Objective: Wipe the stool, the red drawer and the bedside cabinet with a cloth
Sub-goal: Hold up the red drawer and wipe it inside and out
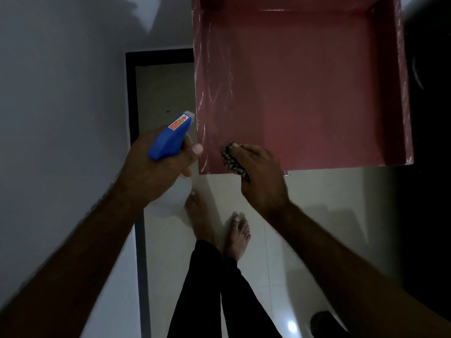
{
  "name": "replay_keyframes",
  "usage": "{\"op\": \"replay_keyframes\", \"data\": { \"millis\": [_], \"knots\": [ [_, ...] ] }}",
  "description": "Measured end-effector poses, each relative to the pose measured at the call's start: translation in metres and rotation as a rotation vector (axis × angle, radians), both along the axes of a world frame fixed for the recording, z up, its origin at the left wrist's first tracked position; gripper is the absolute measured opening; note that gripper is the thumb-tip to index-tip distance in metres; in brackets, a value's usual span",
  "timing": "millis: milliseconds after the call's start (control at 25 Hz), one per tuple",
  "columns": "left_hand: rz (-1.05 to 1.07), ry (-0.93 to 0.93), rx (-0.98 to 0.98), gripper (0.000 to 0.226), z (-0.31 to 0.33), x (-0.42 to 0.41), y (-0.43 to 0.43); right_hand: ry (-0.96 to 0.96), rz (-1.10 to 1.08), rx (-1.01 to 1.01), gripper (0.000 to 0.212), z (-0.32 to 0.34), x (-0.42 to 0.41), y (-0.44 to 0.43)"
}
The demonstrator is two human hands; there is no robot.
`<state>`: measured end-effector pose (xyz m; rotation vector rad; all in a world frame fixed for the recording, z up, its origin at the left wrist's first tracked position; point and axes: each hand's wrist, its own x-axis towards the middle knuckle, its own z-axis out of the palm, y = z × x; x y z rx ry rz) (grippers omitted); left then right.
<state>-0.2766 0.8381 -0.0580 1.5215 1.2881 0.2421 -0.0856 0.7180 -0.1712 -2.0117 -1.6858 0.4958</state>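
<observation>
The drawer [305,81] is a dull red, open-topped box seen from above. It fills the upper right of the view and juts out over the pale tiled floor [305,215]. Its bottom is flat and matt. Its left wall carries a creased, shiny film that catches the light in streaks, and its right rim shows similar pale scuffs. The cloth [234,162] is a small dark wad with a light speckled pattern, pressed on the drawer's near left corner and hanging partly over the front edge. The right hand [261,176] has its grip closed on the cloth, with fingers and thumb curled over it so that most of it is covered. The left hand [156,174] hovers just left of the drawer with its grip closed round a spray bottle [170,140]. The bottle's blue head, with a red label, points at the drawer wall, and a finger lies by the trigger. Its pale body is mostly hidden below the hand. The drawer's far end is cut off by the top edge. To its right is a dark mass [429,93] too dim to identify. Below are bare feet [238,236] and black trousers, and a dark round shape [322,320] at the bottom edge cannot be made out.
</observation>
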Motion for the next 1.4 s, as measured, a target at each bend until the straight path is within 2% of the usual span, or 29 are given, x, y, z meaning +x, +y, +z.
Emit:
{"op": "replay_keyframes", "data": {
  "millis": [80, 200, 280, 600, 840, 920, 1040, 1120, 1200, 1400],
  "knots": [
    [0.003, -0.001, -0.011, 0.028, 0.001, -0.001, -0.004, -0.013, 0.012, 0.006, 0.067, 0.0, 0.012, -0.003],
    [-0.017, -0.012, 0.014, 0.025, -0.001, -0.005, -0.009, -0.014, -0.192, -0.026, 0.075, 0.0, 0.033, -0.009],
    [-0.019, -0.02, 0.026, 0.026, -0.002, -0.008, -0.012, -0.015, -0.25, -0.034, 0.075, -0.001, 0.027, -0.012],
    [-0.017, -0.011, 0.039, 0.034, -0.006, -0.014, -0.028, 0.066, -0.068, 0.033, 0.071, -0.01, -0.029, -0.03],
    [-0.031, 0.002, 0.073, 0.029, -0.004, -0.013, -0.054, 0.038, 0.174, -0.024, 0.07, -0.001, -0.016, -0.049],
    [-0.01, -0.011, 0.047, 0.03, -0.007, -0.013, -0.065, 0.064, 0.059, -0.044, 0.07, 0.006, -0.001, -0.058],
    [0.033, 0.006, -0.008, 0.025, -0.017, -0.011, -0.081, 0.083, -0.188, 0.032, 0.062, 0.018, 0.022, -0.065],
    [0.057, 0.02, -0.036, 0.026, -0.024, -0.009, -0.091, 0.136, -0.273, 0.076, 0.058, 0.026, 0.034, -0.062],
    [0.097, 0.037, -0.057, 0.031, -0.032, -0.009, -0.101, 0.214, -0.314, 0.078, 0.056, 0.032, 0.043, -0.056],
    [0.164, 0.105, -0.073, 0.042, -0.041, -0.008, -0.103, 0.228, -0.284, 0.088, 0.057, 0.03, 0.051, -0.044]
  ]
}}
